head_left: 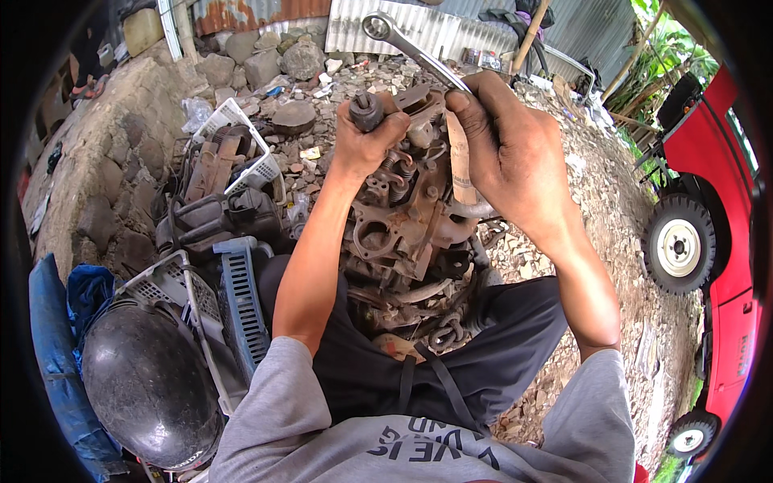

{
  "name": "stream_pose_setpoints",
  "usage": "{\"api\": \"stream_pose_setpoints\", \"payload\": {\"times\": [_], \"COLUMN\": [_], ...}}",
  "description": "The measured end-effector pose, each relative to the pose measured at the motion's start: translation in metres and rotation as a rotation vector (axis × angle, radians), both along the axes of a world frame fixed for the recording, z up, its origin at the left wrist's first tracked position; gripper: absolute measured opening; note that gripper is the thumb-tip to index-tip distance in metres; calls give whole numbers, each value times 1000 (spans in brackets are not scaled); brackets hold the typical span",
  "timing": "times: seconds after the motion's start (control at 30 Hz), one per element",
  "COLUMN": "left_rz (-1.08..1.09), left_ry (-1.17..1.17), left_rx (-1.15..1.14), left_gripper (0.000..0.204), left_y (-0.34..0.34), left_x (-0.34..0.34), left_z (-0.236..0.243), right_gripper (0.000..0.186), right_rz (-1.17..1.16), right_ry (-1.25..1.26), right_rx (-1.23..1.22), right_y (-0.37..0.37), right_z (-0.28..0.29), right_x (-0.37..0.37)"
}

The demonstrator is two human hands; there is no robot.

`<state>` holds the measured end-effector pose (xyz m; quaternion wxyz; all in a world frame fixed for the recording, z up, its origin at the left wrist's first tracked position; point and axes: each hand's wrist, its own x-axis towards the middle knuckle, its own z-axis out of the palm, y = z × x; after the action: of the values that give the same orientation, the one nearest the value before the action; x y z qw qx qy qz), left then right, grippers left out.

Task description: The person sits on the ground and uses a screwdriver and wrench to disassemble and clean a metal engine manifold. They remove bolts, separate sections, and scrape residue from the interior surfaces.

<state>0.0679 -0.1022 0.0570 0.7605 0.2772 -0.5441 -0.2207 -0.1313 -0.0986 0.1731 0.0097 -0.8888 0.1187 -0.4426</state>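
Observation:
A rusty engine point(394, 233) with brown metal castings, coiled springs and a round port stands between my knees. My right hand point(515, 145) is closed on a shiny wrench point(415, 55), whose ring end points up and to the left; its other end is hidden in my grip. Over the far end of the engine, my left hand point(366, 141) is wrapped round a dark cylindrical part point(366, 111) with a short stub on top. Its lower portion is hidden by my fingers. A brown printed paper strip point(460, 161) hangs beside my right fingers, against the engine.
To the left are a white plastic crate point(258, 153) of rusty parts, a grey-blue crate point(244, 302), a black helmet point(149, 382) and a blue tarp point(60, 370). Rubble and stones point(302, 60) lie beyond the engine. A red vehicle point(729, 266) stands at the right.

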Motion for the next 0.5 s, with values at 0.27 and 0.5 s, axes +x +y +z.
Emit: {"api": "stream_pose_setpoints", "payload": {"times": [0.27, 0.5], "left_rz": [-49, -63], "left_ry": [84, 75], "left_rx": [-2, -12], "left_gripper": [18, 19], "left_y": [0, -1], "left_x": [1, 2], "left_z": [-6, -9], "right_gripper": [14, 13], "right_rz": [-18, -38], "right_ry": [-27, -2], "right_rx": [80, 123], "right_y": [-4, -1], "right_z": [-11, -13], "right_x": [-4, -9]}}
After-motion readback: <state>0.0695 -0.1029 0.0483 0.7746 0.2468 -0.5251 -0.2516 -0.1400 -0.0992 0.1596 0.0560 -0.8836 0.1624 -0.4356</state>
